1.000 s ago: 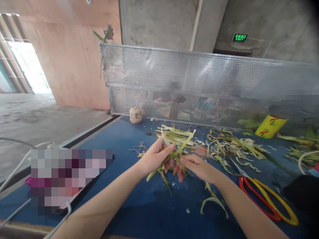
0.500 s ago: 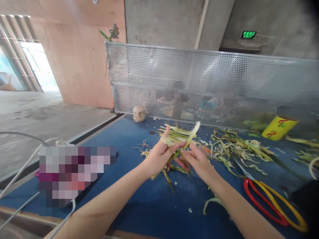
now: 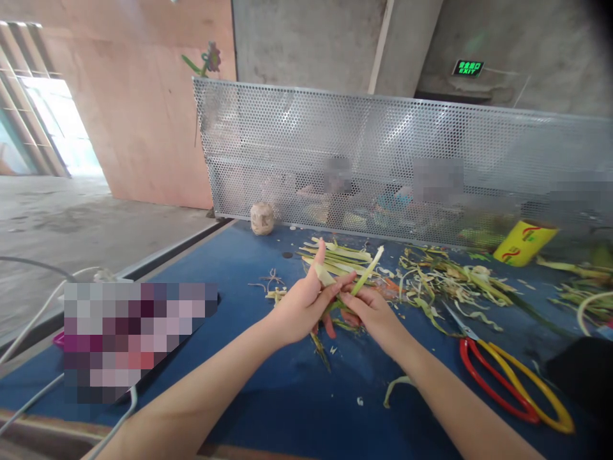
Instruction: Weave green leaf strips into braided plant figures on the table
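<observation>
Over a blue table point(image 3: 268, 396), my left hand point(image 3: 306, 303) and my right hand point(image 3: 371, 313) meet, both closed on a crossed bunch of thin green and pale leaf strips point(image 3: 366, 271). The strips' free ends stick up and away from my fingers. My left thumb presses on the strips and its forefinger points up. My right fingers pinch the strips from the right, touching the left hand. A dark green strip point(image 3: 320, 351) lies on the table just below my hands.
A pile of cut strips point(image 3: 335, 255) and curled scraps point(image 3: 450, 281) lies behind my hands. Scissors with red and yellow handles point(image 3: 507, 380) lie at the right. A twine ball point(image 3: 262, 218), a yellow cup point(image 3: 522, 243), a perforated metal screen point(image 3: 383, 160) and white cables point(image 3: 33, 300) surround the area.
My hands have drawn closer together around the strips, and the right hand now pinches higher up. The strips' upper ends shifted slightly. The camera view swayed a little.
</observation>
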Demonstrator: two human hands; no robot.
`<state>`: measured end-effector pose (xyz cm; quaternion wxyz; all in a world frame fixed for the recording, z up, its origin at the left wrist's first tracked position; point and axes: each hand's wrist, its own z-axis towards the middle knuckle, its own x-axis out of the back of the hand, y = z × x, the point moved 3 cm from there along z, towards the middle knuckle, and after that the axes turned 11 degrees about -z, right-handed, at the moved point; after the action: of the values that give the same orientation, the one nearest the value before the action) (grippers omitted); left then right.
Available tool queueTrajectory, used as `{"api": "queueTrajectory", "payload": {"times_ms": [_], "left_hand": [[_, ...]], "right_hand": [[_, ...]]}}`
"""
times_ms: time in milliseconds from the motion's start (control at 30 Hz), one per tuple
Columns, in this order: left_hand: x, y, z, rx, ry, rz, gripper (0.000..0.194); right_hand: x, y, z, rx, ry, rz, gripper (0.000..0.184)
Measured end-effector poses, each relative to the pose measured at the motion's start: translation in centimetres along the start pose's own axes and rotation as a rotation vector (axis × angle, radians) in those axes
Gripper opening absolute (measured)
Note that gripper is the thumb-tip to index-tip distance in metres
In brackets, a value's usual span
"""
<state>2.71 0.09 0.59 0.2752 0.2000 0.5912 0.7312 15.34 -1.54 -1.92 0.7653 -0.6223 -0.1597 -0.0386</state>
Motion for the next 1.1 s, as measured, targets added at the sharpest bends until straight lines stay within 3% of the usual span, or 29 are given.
{"api": "queueTrajectory", "payload": {"times_ms": [133,333,500,700,833,933,1100], "left_hand": [[0.0,0.4,-0.2,-0.031,0.013,0.143,0.066],[0.1,0.8,-0.4,-0.141,-0.005,0.281,0.062],[-0.1,0.9,-0.6,-0.177,-0.057,0.368,0.066],[-0.3,0.3,0.1,-0.076,0.021,0.148,0.068],[0.1,-0.5,0.5,-0.015,0.035,-0.053,0.08],[0.7,-1.0,0.6,0.018,0.046,-0.106,0.082],[1.2,-1.5,0.8,0.121,0.041,-0.105,0.062]], "right_hand": [[-0.1,0.0,-0.2,-0.044,-0.048,0.021,0.027],[0.0,0.2,-0.2,-0.072,-0.124,-0.015,0.035],[0.1,0.0,0.1,0.012,-0.106,-0.073,0.029],[0.7,0.1,0.2,0.094,0.007,-0.265,0.024],[1.5,-0.2,0.0,0.163,0.111,-0.391,0.021],[1.7,-0.1,0.1,0.122,0.067,-0.381,0.019],[1.8,-0.4,0.1,0.204,-0.025,-0.606,0.012]]}}
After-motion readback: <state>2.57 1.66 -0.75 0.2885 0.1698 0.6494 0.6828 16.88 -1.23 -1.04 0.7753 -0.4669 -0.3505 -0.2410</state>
